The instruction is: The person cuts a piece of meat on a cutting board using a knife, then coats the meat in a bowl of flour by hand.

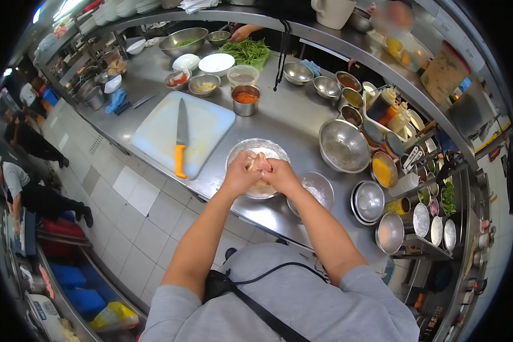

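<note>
Both hands meet over a metal bowl (235, 149) that holds white powder. My left hand (243, 172) and my right hand (279, 175) are closed on a piece of pale pink raw meat (261, 163) between them. A second metal bowl (322, 183) with white powder stands beside the right forearm, partly hidden by it. To the left lies a white cutting board (211, 128) bearing a knife (181, 139) with an orange handle. Just behind the bowl is a metal container of red-orange sauce (245, 100).
Green beans (248, 52) lie at the back, near another person's hand (245, 32). A large empty metal bowl (343, 146), stacked bowls (370, 202) and sauce bottles (382, 102) stand right. An overhead shelf (302, 25) crosses the back. People (37, 191) are at the far left.
</note>
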### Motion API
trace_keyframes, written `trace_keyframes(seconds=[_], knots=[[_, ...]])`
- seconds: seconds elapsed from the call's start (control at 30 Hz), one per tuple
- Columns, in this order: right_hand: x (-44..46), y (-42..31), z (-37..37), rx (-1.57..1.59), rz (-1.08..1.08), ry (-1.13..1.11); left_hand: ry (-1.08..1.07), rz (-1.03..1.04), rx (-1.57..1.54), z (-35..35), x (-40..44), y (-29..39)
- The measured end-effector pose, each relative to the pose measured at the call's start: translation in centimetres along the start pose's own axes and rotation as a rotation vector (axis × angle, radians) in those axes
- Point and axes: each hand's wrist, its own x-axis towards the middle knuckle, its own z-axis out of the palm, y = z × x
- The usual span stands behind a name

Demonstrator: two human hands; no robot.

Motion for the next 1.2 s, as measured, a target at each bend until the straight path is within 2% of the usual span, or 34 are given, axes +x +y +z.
trace_keyframes(seconds=[0.1,0.17,0.2,0.27,0.3,0.37,0.5,0.57,0.6,0.67,0.73,0.83,0.93,1.0,1.03,1.07,1.1,1.13,1.17,1.2], knots=[[0.3,0.5,0.2,0.062,-0.007,0.003,-0.008,0.008,-0.04,0.1,0.5,-1.2],[0.1,-0.5,0.3,0.264,0.037,-0.024,-0.011,0.003,-0.064,0.1,0.4,-0.9],[0.0,-0.9,0.1,0.265,0.034,-0.026,-0.001,-0.01,-0.154,0.3,0.4,-0.7],[-0.1,-2.8,-0.3,0.401,0.225,-0.122,0.014,-0.02,-0.24,0.0,0.4,-0.6],[0.2,-2.4,-0.3,0.402,0.221,-0.124,0.025,-0.039,-0.302,-0.3,0.5,-0.8],[0.8,-2.0,-0.3,0.662,0.226,-0.202,0.039,-0.056,-0.362,-0.6,0.8,-1.0],[0.7,-3.8,-0.6,0.789,0.264,-0.103,0.144,-0.009,-0.457,-0.4,1.0,-1.2],[1.4,-2.6,-0.8,0.701,0.421,-0.197,0.194,0.026,-0.444,-0.1,0.9,-1.0],[1.6,-1.9,-0.5,0.701,0.416,-0.201,0.193,0.046,-0.434,0.0,0.7,-1.0],[1.2,-1.9,0.2,0.437,0.302,-0.274,0.192,0.065,-0.419,0.1,0.4,-1.2],[0.6,-2.3,0.6,0.404,0.27,-0.221,0.2,0.084,-0.267,0.2,0.5,-1.5],[0.1,-2.8,1.2,0.379,0.237,-0.13,0.226,0.097,-0.212,0.3,0.6,-2.0],[-0.2,-2.2,1.7,0.164,0.041,-0.043,0.191,0.079,-0.302,0.6,0.8,-1.9],[0.5,-0.6,1.6,-0.048,-0.231,-0.067,0.177,0.041,-0.117,0.3,1.2,-2.3],[0.2,-1.3,1.6,0.024,-0.161,-0.101,0.175,0.125,-0.072,0.4,1.7,-3.8],[0.6,-0.7,2.4,-0.07,-0.421,0.031,0.249,0.386,0.339,0.6,3.8,-7.9],[1.0,-0.3,2.0,-0.142,-0.281,-0.042,-0.073,0.569,0.582,-1.1,4.2,-6.2],[0.8,0.9,2.7,0.094,-0.129,0.033,-0.008,0.17,-0.174,-0.6,2.4,-3.8],[-0.1,-1.3,2.3,0.201,0.022,0.028,-0.041,0.174,-0.481,-0.6,1.8,-3.1],[0.3,-0.3,2.5,0.237,-0.023,0.092,-0.052,0.128,-0.572,-0.8,0.8,-1.6]])
